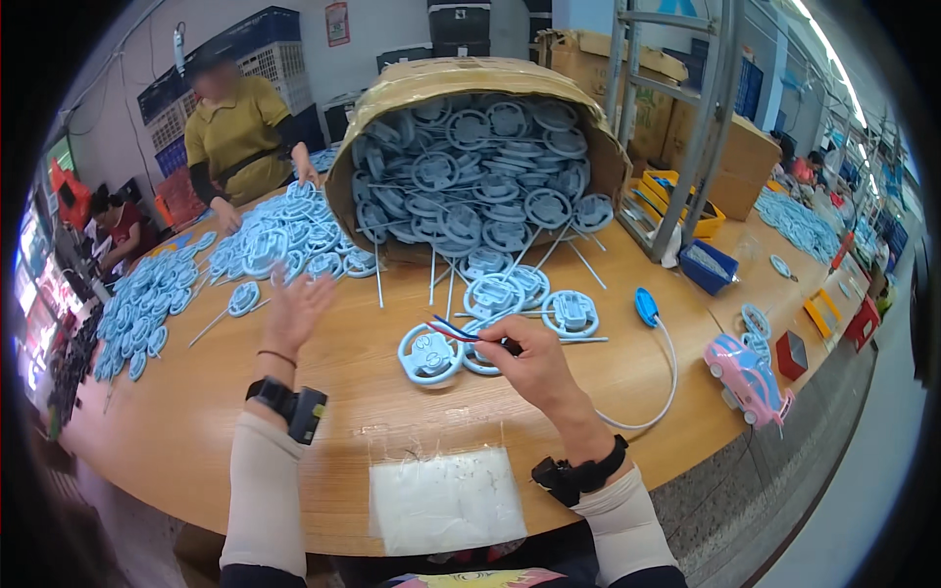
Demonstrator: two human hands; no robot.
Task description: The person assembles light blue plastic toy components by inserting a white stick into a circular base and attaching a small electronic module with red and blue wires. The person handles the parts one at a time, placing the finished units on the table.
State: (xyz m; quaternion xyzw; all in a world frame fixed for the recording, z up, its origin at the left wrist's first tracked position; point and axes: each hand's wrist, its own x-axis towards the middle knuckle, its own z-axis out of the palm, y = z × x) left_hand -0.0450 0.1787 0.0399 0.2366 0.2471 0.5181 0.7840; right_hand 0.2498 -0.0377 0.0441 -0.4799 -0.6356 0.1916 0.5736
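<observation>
My right hand [531,361] pinches a small bundle of thin red, blue and black wires [453,331], whose loose ends point left. The far end of the bundle is hidden in my fingers. Just below those wire ends lies a light-blue plastic toy steering wheel [429,356]; more wheels lie partly under and behind my right hand. My left hand [296,312] is raised over the table with its fingers spread, holding nothing. Beyond its fingertips is a heap of similar blue wheels [265,251], some with thin rods.
A big cardboard box [343,186] on its side spills blue wheels. Near me, a white sheet [446,502] is taped down. At right are a blue piece [646,307] on a white cord, a pink toy car [747,380] and a metal frame [694,147]. A co-worker [235,132] handles wheels at far left.
</observation>
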